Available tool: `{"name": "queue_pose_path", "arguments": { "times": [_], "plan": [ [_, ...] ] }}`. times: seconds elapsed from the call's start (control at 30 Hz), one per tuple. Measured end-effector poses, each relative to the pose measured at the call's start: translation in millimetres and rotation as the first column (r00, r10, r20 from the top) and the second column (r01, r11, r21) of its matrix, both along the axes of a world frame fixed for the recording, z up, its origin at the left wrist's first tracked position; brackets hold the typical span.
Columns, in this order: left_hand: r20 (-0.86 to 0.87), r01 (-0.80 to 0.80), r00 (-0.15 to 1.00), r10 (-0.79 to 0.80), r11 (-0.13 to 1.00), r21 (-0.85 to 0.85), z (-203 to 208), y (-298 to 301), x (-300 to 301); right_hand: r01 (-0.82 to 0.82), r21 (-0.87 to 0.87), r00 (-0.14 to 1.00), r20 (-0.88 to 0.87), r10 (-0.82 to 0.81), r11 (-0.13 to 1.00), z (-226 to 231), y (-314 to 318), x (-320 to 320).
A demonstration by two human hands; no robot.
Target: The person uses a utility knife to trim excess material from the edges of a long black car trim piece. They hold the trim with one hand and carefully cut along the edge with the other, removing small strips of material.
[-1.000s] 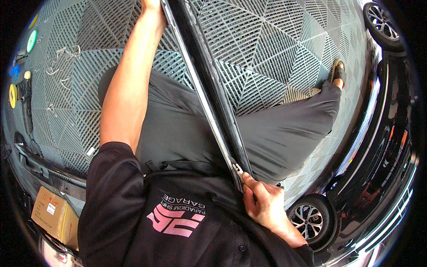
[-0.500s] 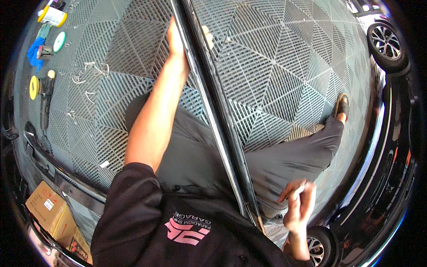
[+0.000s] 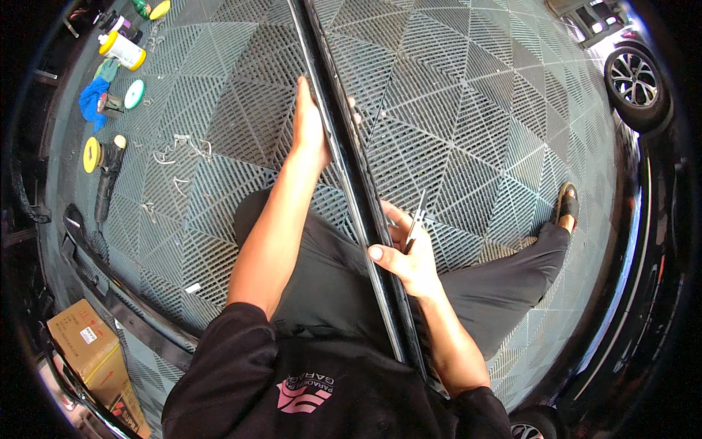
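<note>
Strip (image 3: pixel 360 183) long, glossy black; your left hand (image 3: pixel 311 126) wraps it; your right hand (image 3: pixel 414 267) grips slim metal tool (image 3: pixel 415 222), thumb on strip; slatted grey floor tiles (image 3: pixel 468 157) below.

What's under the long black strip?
Left hand passes beneath the strip, fingertips showing past its right edge; lower, grey floor tiles and dark trousers. The strip's underside and part of that hand are covered.

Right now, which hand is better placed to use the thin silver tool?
Probably the right hand: it holds the thin silver tool, while its thumb lies over the black strip. The left hand holds the strip farther from the body.
</note>
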State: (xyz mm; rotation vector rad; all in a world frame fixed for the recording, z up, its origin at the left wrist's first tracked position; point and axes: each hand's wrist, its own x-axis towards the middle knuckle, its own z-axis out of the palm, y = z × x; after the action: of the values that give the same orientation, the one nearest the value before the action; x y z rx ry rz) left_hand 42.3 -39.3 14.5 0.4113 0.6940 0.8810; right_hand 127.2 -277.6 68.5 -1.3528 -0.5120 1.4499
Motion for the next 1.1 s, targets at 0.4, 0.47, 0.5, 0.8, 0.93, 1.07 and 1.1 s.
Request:
{"name": "queue_pose_path", "arguments": {
  "times": [0.4,0.47,0.5,0.8,0.93,1.07,1.1],
  "plan": [
    [-0.700,0.534,0.689,-0.186,0.784,0.317,59,-82,-61,0.044,0.056,0.999,0.021,-0.045,0.997,-4,-5,3],
    [-0.696,0.591,0.678,-0.238,0.740,0.323,61,-75,-70,0.043,0.053,0.998,0.033,-0.045,0.998,-7,-6,2],
    [-0.691,0.613,0.672,-0.266,0.724,0.318,63,-71,-72,0.048,0.053,0.998,0.042,-0.051,0.997,-6,-6,1],
    [-0.917,0.695,0.394,0.057,0.634,0.338,84,-83,-66,0.088,0.017,0.996,-0.013,-0.087,0.996,-11,-6,-2],
    [-0.811,0.627,0.470,0.347,0.516,0.584,72,-104,-66,0.104,0.029,0.993,-0.056,-0.103,0.994,-10,-3,-3],
    [-0.749,0.637,0.569,0.339,0.393,0.662,83,-144,-79,0.197,-0.002,0.978,-0.072,-0.197,0.980,-18,4,17],
    [-0.734,0.609,0.597,0.323,0.412,0.677,86,-151,-86,0.230,-0.004,0.967,-0.114,-0.229,0.973,-21,3,22]
  ]
}}
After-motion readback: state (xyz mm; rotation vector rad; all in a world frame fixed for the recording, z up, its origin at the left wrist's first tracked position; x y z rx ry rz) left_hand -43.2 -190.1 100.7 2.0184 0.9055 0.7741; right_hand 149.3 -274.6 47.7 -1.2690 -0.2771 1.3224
